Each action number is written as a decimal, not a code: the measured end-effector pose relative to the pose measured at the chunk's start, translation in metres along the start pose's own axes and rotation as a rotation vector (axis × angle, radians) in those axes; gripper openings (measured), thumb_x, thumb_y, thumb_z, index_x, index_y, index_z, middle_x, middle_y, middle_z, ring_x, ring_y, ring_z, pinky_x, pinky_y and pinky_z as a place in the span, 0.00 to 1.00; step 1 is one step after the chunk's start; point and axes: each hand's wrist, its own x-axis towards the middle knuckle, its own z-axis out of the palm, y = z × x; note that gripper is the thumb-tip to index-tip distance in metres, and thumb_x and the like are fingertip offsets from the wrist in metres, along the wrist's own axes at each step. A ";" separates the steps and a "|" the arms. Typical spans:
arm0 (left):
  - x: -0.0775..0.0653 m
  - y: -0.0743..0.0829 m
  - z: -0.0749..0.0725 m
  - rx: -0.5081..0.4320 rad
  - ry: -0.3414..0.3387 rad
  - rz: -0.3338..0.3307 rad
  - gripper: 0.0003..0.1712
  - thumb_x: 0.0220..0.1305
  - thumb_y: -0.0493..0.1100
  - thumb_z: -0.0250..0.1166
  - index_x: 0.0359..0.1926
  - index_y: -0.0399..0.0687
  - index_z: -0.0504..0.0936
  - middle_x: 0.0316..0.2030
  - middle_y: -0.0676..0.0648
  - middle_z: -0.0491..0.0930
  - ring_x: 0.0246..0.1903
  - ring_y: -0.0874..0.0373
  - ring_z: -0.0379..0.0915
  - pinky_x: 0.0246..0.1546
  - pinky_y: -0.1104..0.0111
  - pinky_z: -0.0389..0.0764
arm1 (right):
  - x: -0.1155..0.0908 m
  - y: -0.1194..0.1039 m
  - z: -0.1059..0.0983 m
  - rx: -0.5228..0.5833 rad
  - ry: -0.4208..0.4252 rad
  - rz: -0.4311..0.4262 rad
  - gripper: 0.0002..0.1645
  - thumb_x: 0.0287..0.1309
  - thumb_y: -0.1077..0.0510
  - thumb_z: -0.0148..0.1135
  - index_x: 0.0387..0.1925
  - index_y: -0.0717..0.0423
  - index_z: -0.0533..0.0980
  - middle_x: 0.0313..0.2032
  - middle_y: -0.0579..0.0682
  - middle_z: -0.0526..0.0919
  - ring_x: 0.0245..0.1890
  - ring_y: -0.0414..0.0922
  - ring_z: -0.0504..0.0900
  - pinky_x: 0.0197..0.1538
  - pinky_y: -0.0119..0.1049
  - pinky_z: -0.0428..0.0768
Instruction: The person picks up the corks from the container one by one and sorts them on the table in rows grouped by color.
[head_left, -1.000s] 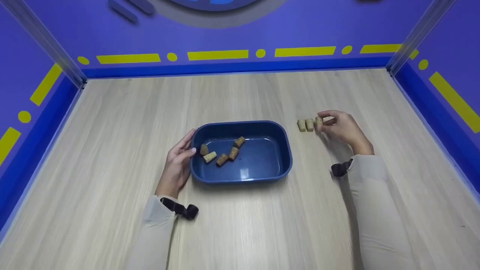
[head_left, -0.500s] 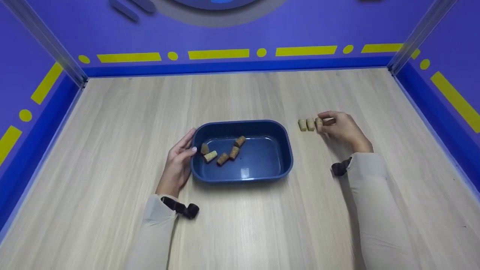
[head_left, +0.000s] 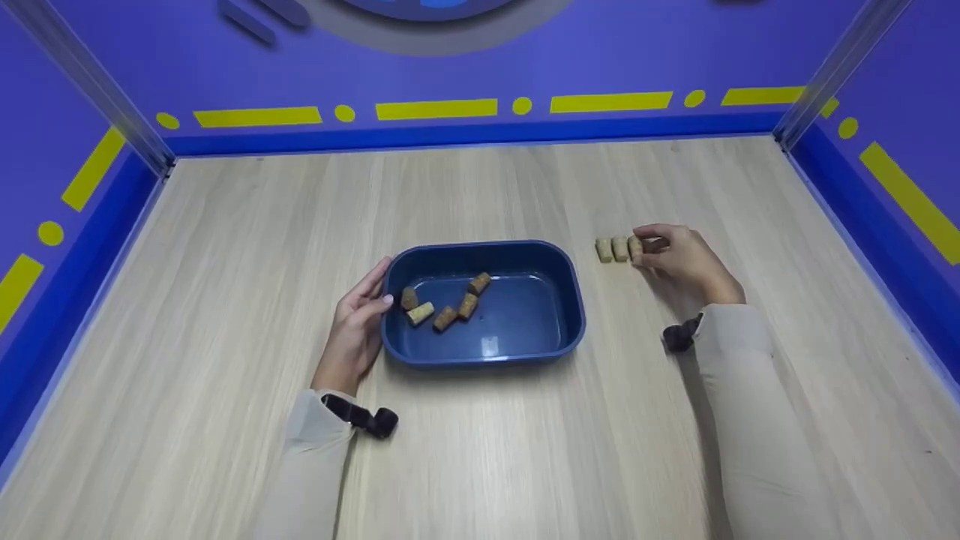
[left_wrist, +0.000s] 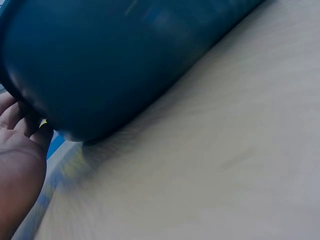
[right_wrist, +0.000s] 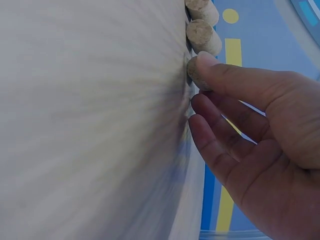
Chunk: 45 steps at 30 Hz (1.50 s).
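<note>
A dark blue plastic tub [head_left: 525, 319] stands on the table with several corks [head_left: 445, 319] lying in its left half. My left hand [head_left: 358, 322] grips the tub's left end, thumb at the rim and fingers along the outer wall. Right of the tub, two pale corks [head_left: 612, 250] lie side by side. Beside them is a third cork [head_left: 635, 248], which my right hand [head_left: 686, 259] pinches between thumb and fingers. The right wrist view has the thumb pressed on this cork [right_wrist: 195, 72], in line with the other two; its far side is hidden by the hand.
The wood-grain table [head_left: 487, 465] is bounded by a purple back panel [head_left: 600, 52] with yellow marks and by side panels. A small black camera sits on each wrist, the left camera [head_left: 382, 422] near the tub's front left corner.
My right hand has moved slightly left, bringing the pinched cork up close to the other two so the gap between them has narrowed. The left hand and the tub have stayed put.
</note>
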 end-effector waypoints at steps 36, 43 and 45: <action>0.000 0.000 0.000 -0.011 0.015 -0.002 0.36 0.63 0.24 0.48 0.72 0.31 0.51 0.74 0.38 0.50 0.74 0.51 0.46 0.67 0.72 0.62 | -0.001 -0.053 -0.011 -0.088 0.058 -0.155 0.24 0.65 0.58 0.56 0.60 0.62 0.72 0.58 0.63 0.77 0.54 0.59 0.78 0.56 0.54 0.78; 0.000 0.000 0.000 -0.003 0.016 -0.003 0.36 0.63 0.24 0.48 0.72 0.31 0.51 0.74 0.38 0.50 0.74 0.51 0.46 0.68 0.69 0.60 | 0.002 -0.081 -0.007 -0.117 0.040 -0.247 0.21 0.63 0.58 0.59 0.57 0.60 0.76 0.53 0.62 0.80 0.50 0.57 0.81 0.53 0.51 0.79; 0.000 0.000 0.000 -0.005 0.018 -0.002 0.36 0.63 0.24 0.49 0.72 0.31 0.51 0.74 0.38 0.50 0.74 0.51 0.46 0.69 0.68 0.59 | 0.003 -0.089 -0.004 -0.124 0.029 -0.265 0.21 0.62 0.59 0.60 0.56 0.60 0.77 0.52 0.60 0.81 0.49 0.55 0.82 0.53 0.50 0.80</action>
